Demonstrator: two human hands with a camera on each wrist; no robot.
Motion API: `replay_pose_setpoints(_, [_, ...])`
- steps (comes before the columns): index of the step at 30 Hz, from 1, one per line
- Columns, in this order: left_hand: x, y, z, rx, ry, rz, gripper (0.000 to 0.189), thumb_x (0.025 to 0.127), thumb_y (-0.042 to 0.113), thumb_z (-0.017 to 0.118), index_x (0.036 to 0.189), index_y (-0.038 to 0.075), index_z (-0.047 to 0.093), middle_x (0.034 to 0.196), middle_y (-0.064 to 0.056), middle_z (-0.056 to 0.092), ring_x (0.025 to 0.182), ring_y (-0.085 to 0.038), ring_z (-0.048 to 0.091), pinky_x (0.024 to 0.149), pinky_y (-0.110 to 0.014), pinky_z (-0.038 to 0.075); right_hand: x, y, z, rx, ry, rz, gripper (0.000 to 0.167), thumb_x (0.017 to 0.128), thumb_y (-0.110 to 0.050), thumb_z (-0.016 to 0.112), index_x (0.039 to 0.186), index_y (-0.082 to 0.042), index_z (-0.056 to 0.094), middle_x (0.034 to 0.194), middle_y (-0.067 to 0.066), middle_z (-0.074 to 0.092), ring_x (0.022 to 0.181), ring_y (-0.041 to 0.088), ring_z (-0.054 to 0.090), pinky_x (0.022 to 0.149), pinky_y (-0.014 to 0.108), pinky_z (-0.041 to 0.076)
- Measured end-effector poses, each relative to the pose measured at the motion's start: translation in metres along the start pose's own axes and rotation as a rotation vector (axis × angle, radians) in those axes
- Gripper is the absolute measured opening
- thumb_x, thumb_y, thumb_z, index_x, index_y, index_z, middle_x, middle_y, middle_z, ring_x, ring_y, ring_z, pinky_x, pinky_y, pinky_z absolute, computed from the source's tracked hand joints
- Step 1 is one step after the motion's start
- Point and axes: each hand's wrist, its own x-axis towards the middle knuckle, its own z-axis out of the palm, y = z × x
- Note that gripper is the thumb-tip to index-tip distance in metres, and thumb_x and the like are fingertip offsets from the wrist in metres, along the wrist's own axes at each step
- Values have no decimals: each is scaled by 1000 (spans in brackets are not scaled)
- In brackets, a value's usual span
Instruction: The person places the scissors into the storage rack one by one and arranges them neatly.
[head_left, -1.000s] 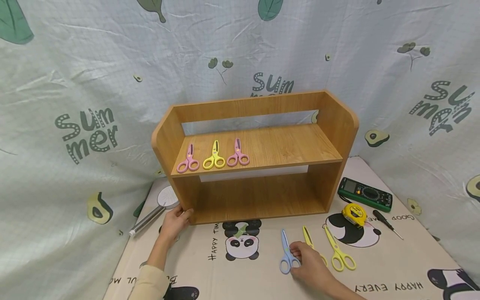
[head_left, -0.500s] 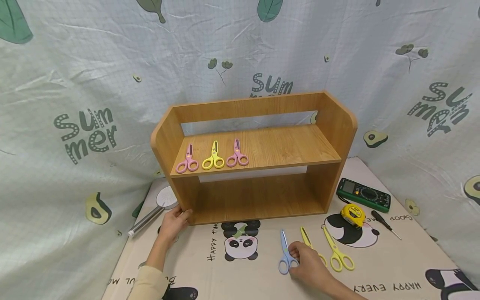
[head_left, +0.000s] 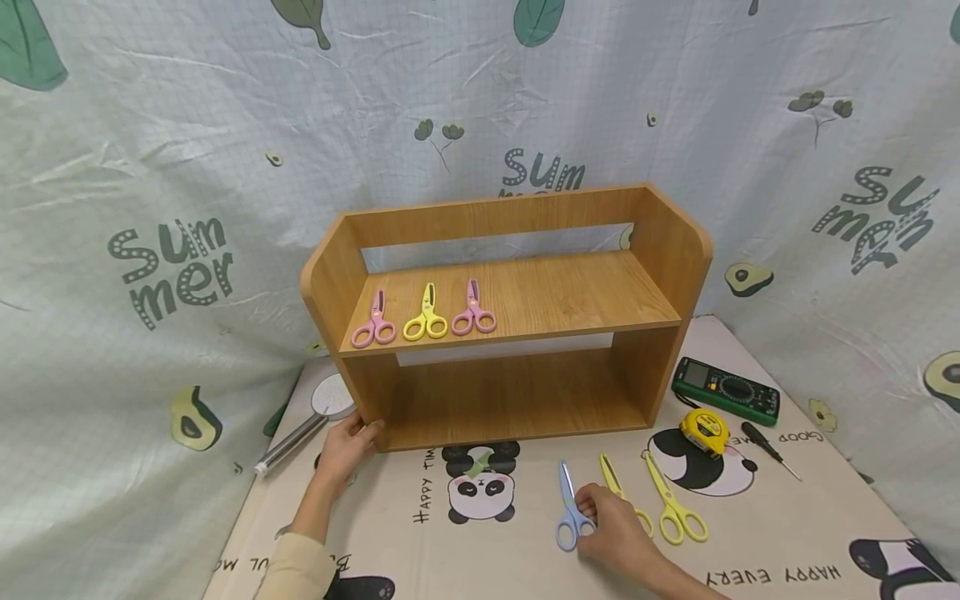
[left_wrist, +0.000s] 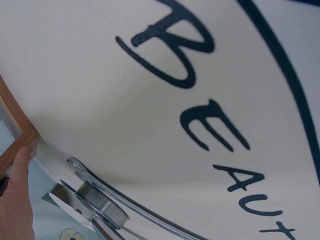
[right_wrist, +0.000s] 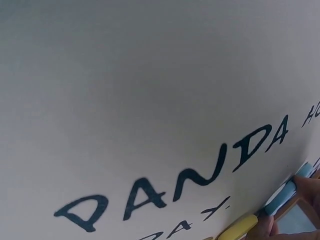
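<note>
Printed cloth with leaves and "Summer" lettering hangs behind a panda-patterned mat (head_left: 757,542). On the mat stands a wooden shelf (head_left: 525,392), with three small scissors (head_left: 425,312) lined up at the left of its upper board. The left hand (head_left: 347,446) rests against the shelf's near left bottom corner, fingers laid loosely on the wood. The right hand (head_left: 611,533) lies on the mat near the front, its fingers curled onto the handle of the blue scissors (head_left: 567,510), which lie flat. Two yellow scissors (head_left: 671,504) lie just right of it. Farther right sit a yellow tape measure (head_left: 705,428), a green multimeter (head_left: 725,389) and a screwdriver (head_left: 768,446).
</note>
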Motion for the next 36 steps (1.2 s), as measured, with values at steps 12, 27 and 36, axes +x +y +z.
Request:
replay_pose_setpoints(12, [1, -2, 0, -33, -19, 5, 68, 105, 10, 56, 162, -6, 23, 161, -36, 33, 148, -51, 38, 118, -64, 39, -3, -1, 0, 19, 34, -4, 56, 53, 12, 79, 105, -4, 66, 91, -1, 63, 85, 12, 56, 73, 22, 52])
replay_pose_setpoints(27, [-1, -2, -1, -14, -21, 8, 66, 105, 10, 56, 161, -7, 24, 161, -35, 34, 148, -50, 38, 117, -61, 41, -6, -28, -24, 102, 39, 37, 57, 58, 10, 86, 110, -3, 66, 97, 0, 66, 89, 13, 59, 79, 26, 57])
replay_pose_setpoints(36, [-2, -2, -2, -4, -21, 2, 66, 106, 11, 56, 161, -7, 25, 161, -34, 35, 148, -48, 39, 118, -59, 42, -13, -63, -53, 168, 38, 24, 57, 62, 8, 86, 114, -4, 67, 102, 1, 68, 94, 13, 63, 90, 30, 62])
